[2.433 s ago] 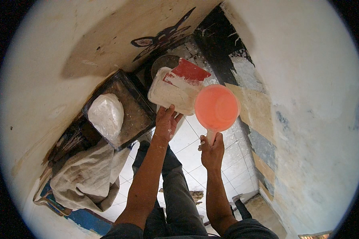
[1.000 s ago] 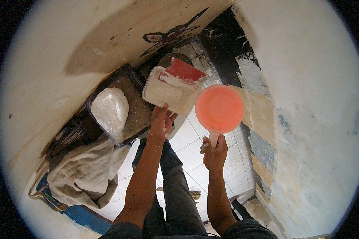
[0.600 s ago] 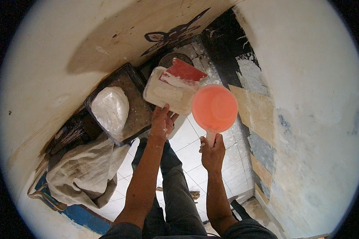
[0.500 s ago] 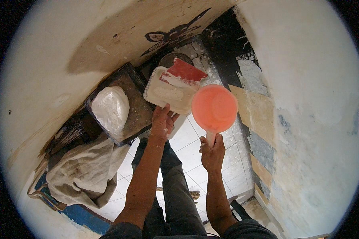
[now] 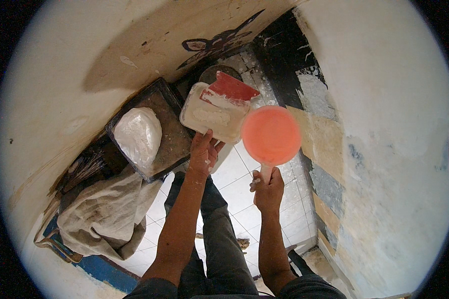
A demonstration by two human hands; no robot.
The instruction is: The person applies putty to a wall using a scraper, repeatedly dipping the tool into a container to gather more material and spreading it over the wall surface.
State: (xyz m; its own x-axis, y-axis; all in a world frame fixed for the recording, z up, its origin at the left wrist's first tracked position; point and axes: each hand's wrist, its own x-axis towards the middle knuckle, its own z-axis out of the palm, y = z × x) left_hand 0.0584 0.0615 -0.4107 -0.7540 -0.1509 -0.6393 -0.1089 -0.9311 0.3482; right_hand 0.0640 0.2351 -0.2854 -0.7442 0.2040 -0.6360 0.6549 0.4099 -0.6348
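My left hand [image 5: 204, 152] grips the near edge of a whitish rectangular tub [image 5: 190, 119]; the thumb lies over its rim. Pale powder or paste [image 5: 209, 115] covers part of the tub's bottom. A red scraper [image 5: 234, 87], smeared with white along one edge, rests across the tub's far right corner. In my right hand [image 5: 268, 189] is the handle of an orange-pink plastic dipper [image 5: 271, 134], held just right of the tub. The dipper's round bowl looks smooth; I cannot tell whether it holds liquid.
Left of the tub, a knotted or folded white plastic bag [image 5: 138, 137] sits on a dark, dirty square surface [image 5: 172, 124]. A grey-beige cloth [image 5: 102, 214] hangs nearer on the left. White floor tiles [image 5: 234, 174] lie below, and a patchy wall [image 5: 369, 149] rises on the right.
The dipper and my right hand have shifted slightly to the right, away from the tub. My left hand and the tub stay in place.
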